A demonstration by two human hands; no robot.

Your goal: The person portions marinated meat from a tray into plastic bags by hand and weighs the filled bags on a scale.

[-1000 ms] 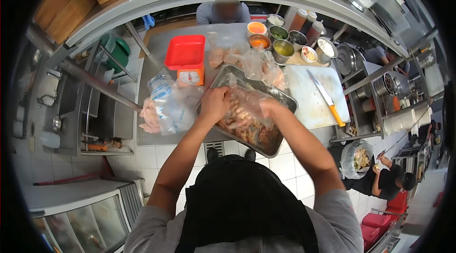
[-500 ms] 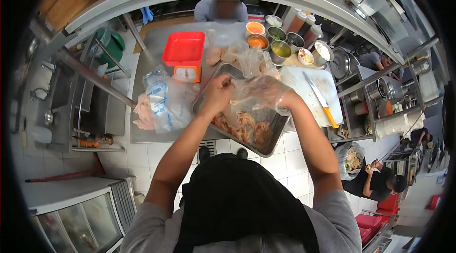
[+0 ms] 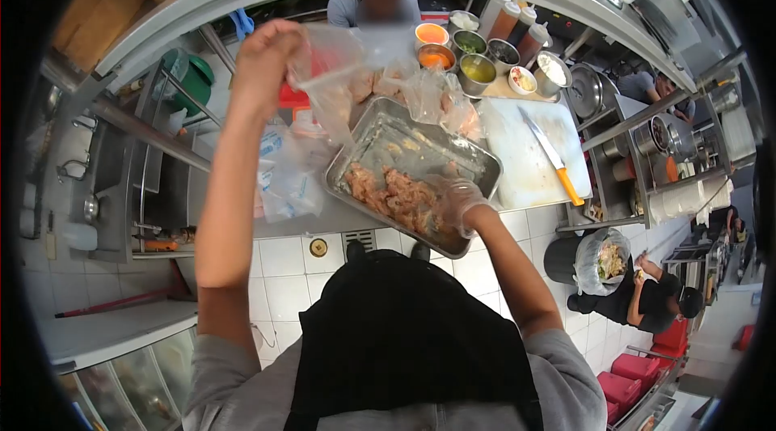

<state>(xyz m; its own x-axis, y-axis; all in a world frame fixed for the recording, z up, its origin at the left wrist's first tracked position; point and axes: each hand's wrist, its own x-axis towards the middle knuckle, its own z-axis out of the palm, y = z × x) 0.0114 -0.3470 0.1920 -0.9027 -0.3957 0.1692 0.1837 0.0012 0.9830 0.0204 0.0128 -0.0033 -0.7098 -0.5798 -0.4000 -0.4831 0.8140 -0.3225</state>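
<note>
My left hand [image 3: 272, 55] is raised over the left side of the table, its fingers closed on the edge of a clear plastic bag [image 3: 330, 67] that hangs open. Under a thin clear glove, my right hand [image 3: 459, 203] reaches into the metal tray [image 3: 373, 118] at its right end. It touches the raw meat pieces [image 3: 394, 195] lying along the tray's near side; its fingertips are partly hidden, and I cannot tell if they grip any meat. Behind the tray lie clear bags of meat [image 3: 436, 99].
A knife [image 3: 551, 154] lies on the white cutting board [image 3: 515, 156] at right. Sauce bowls [image 3: 477, 69] and bottles [image 3: 532, 41] stand behind. The bag partly covers a red scale [image 3: 293, 96]. One person [image 3: 346, 6] is across the table, another [image 3: 659, 302] at far right.
My left hand has moved up and left, pulling the clear bag away from the tray. My right hand has come down to the meat in the tray.
</note>
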